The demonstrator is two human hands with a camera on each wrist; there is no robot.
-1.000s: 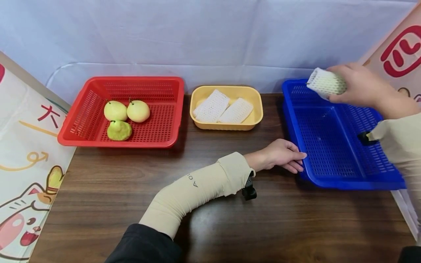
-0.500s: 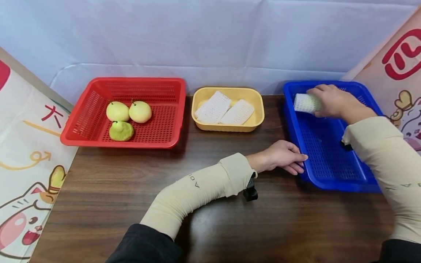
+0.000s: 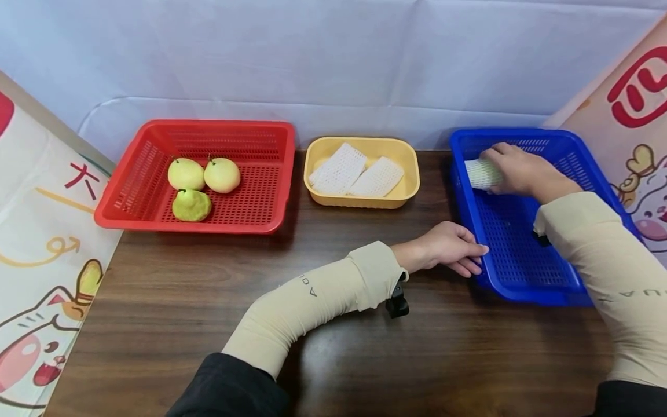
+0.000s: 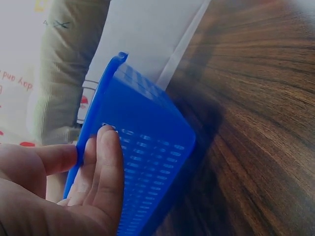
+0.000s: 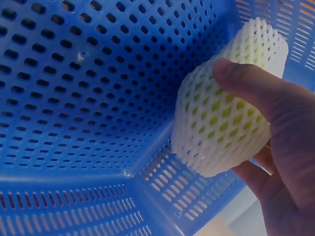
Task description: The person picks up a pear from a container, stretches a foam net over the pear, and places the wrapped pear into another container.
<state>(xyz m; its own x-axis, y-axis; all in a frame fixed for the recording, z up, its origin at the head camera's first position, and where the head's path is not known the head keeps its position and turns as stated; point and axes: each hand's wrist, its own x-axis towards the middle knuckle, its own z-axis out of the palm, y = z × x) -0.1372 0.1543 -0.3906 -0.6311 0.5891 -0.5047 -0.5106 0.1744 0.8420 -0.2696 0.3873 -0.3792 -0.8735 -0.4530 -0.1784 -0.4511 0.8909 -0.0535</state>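
Observation:
My right hand (image 3: 513, 169) grips a pear in a white foam net (image 5: 224, 115), low inside the far left corner of the blue basket (image 3: 526, 296). Green skin shows through the mesh in the right wrist view. Thumb and fingers wrap the net from opposite sides. At the basket's left rim, my left hand (image 3: 452, 248) pinches the edge. Its thumb lies on the rim and its fingers sit against the outer wall (image 4: 147, 147), as the left wrist view shows.
A red basket (image 3: 250, 225) at the left holds two yellow pears (image 3: 222, 175) and a greener, lumpy one (image 3: 191, 205). Between the baskets stands a yellow tray (image 3: 359, 201) with two flat foam nets (image 3: 376, 176). A white cloth (image 3: 344, 58) hangs behind the brown table (image 3: 333, 347).
My right hand has carried the netted pear left and down, from above the blue basket's right side to low in its far left corner. My left hand keeps its place on the rim.

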